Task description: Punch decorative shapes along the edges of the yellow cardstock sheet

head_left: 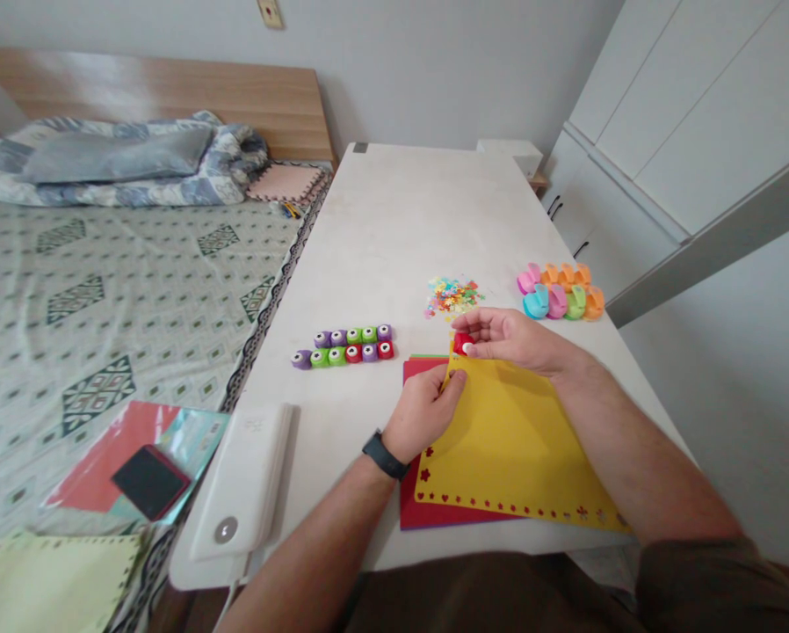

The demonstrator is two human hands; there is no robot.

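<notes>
A yellow paper sheet (513, 440) with punched shapes along its lower edge lies on a red sheet (421, 514) on the white table (394, 229). My left hand (424, 409) is closed on the yellow sheet's upper left edge. My right hand (510, 338) pinches a small red punch (462, 344) at the sheet's top corner. A black band is on my left wrist.
Two rows of small purple, green and red punches (350, 345) sit left of the sheets. Colourful paper confetti (452, 295) and larger pastel punches (561, 292) lie beyond. A white device (242, 483) rests at the table's near left. The bed holds papers and a dark phone (149, 481).
</notes>
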